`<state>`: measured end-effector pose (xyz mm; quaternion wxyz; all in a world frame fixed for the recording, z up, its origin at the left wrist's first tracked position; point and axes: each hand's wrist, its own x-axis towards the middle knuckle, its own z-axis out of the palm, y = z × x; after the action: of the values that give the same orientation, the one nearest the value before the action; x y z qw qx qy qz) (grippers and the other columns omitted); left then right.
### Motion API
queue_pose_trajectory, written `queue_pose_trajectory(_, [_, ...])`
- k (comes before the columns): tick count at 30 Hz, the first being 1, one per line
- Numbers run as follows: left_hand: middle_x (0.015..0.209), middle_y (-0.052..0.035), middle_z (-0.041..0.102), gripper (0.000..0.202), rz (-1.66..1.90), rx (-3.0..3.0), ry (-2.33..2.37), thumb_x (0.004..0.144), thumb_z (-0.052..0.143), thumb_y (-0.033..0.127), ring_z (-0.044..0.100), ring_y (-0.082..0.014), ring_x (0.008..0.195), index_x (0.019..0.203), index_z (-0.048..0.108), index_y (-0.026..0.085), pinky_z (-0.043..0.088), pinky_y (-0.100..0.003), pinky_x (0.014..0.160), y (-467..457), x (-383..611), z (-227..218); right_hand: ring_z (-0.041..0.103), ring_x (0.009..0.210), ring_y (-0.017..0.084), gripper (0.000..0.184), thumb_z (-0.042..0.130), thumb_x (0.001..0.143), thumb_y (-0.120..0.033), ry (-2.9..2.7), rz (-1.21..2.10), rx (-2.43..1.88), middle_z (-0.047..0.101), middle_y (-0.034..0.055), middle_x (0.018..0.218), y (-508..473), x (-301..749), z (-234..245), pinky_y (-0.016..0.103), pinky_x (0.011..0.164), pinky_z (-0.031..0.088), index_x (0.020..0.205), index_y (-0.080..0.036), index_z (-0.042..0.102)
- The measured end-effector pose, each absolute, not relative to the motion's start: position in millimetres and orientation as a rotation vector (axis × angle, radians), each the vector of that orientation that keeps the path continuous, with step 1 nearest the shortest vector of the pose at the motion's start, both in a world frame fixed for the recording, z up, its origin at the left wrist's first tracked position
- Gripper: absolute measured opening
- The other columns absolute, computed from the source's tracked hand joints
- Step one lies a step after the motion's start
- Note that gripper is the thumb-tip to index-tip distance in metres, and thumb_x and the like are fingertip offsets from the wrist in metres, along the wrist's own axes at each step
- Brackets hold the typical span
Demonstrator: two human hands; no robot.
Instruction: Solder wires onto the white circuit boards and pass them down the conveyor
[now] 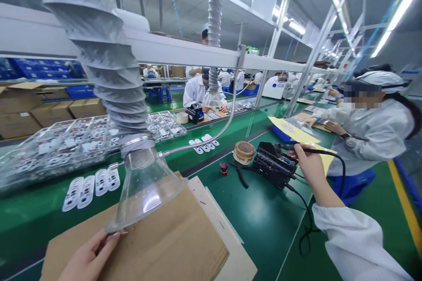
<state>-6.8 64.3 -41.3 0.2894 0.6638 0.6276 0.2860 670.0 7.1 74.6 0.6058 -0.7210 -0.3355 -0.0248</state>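
Observation:
My right hand (308, 164) is wrapped round a black soldering iron (314, 150), whose tip end points left at the black soldering station (275, 164). My left hand (90, 254) is closed, thumb and fingers pinched at the lower rim of a clear fume extraction hood (148, 189). Under the hood lies a brown cardboard sheet (174, 237) on top of a pale board (235, 257). Beside the station are a roll of tape (244, 153), a small bundle of dark red wires (223, 167) and a black-handled tool (242, 175), partly hidden.
White panels with parts (77, 193) lie left of the hood, more white panels (204, 143) beyond it. Clear trays of parts (66, 145) fill the far left. A grey duct (102, 61) hangs overhead. A co-worker (372, 109) sits at right, another person (198, 92) opposite.

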Motion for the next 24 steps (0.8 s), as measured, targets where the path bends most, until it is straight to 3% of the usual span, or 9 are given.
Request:
queue_pose_trajectory(4, [0.119,-0.0075,0.085,0.053,0.690,1.821,1.575,0.092,0.057,0.069,0.079,-0.0356,0.118,0.104,0.082,0.024,0.066,-0.038,0.097,64,-9,-38,0.069,0.075,0.028,0.041,0.074,0.090,-0.063,-0.849,-0.067,-1.845,0.071,0.0109,0.074,15,671,82,0.042,0.072,0.051,0.075,-0.026,0.068])
queue_pose_trajectory(7, [0.115,-0.0083,0.085,0.050,0.700,1.812,1.540,0.096,0.053,0.063,0.078,-0.0343,0.115,0.104,0.079,0.022,0.063,-0.038,0.099,63,-3,-31,0.066,0.074,0.034,0.038,0.078,0.086,-0.058,-0.827,-0.136,-1.942,0.069,0.0158,0.074,9,670,78,0.050,0.072,0.046,0.068,-0.027,0.065])
queue_pose_trajectory(9, [0.113,-0.0079,0.084,0.049,0.694,1.808,1.523,0.098,0.050,0.061,0.077,-0.0337,0.114,0.104,0.078,0.022,0.062,-0.038,0.098,62,0,-27,0.066,0.077,0.037,0.033,0.076,0.085,-0.054,-0.836,-0.251,-1.938,0.067,0.0159,0.075,1,660,68,0.054,0.077,0.046,0.067,-0.030,0.063])
queue_pose_trajectory(11, [0.112,-0.0071,0.082,0.048,0.683,1.797,1.498,0.102,0.048,0.061,0.074,-0.0331,0.117,0.103,0.076,0.022,0.060,-0.037,0.098,61,3,-25,0.068,0.093,0.041,0.028,0.064,0.092,-0.051,-0.824,-0.552,-1.822,0.065,0.0160,0.083,-5,640,56,0.060,0.090,0.047,0.073,-0.032,0.056])
queue_pose_trajectory(13, [0.111,-0.0064,0.081,0.047,0.679,1.786,1.459,0.105,0.045,0.060,0.071,-0.0327,0.121,0.103,0.074,0.023,0.057,-0.037,0.100,61,4,-25,0.069,0.099,0.040,0.023,0.059,0.095,-0.047,-0.969,-0.624,-1.728,0.066,0.0138,0.086,-5,606,45,0.056,0.095,0.050,0.078,-0.033,0.056])
queue_pose_trajectory(16, [0.110,-0.0065,0.078,0.045,0.681,1.763,1.418,0.108,0.043,0.057,0.068,-0.0321,0.123,0.107,0.072,0.022,0.053,-0.038,0.106,60,5,-23,0.071,0.084,0.030,0.015,0.065,0.100,-0.039,-1.697,-0.442,-1.401,0.072,0.0080,0.090,13,537,40,0.044,0.083,0.056,0.089,-0.030,0.066])
queue_pose_trajectory(21, [0.107,-0.0062,0.076,0.040,0.723,1.790,1.393,0.107,0.041,0.050,0.069,-0.0274,0.108,0.106,0.069,0.021,0.050,-0.034,0.097,59,8,-19,0.072,0.112,0.024,0.028,0.049,0.113,-0.037,-2.283,0.157,-1.571,0.075,0.0079,0.115,91,419,48,0.035,0.097,0.059,0.104,-0.025,0.073])
queue_pose_trajectory(24, [0.093,-0.0040,0.072,0.034,0.706,1.839,1.418,0.104,0.042,0.043,0.065,-0.0229,0.089,0.101,0.069,0.021,0.046,-0.030,0.082,58,11,-18,0.068,0.130,0.024,0.025,0.057,0.111,-0.029,-2.303,0.151,-1.838,0.073,0.0122,0.132,152,372,42,0.033,0.114,0.053,0.126,-0.018,0.074])
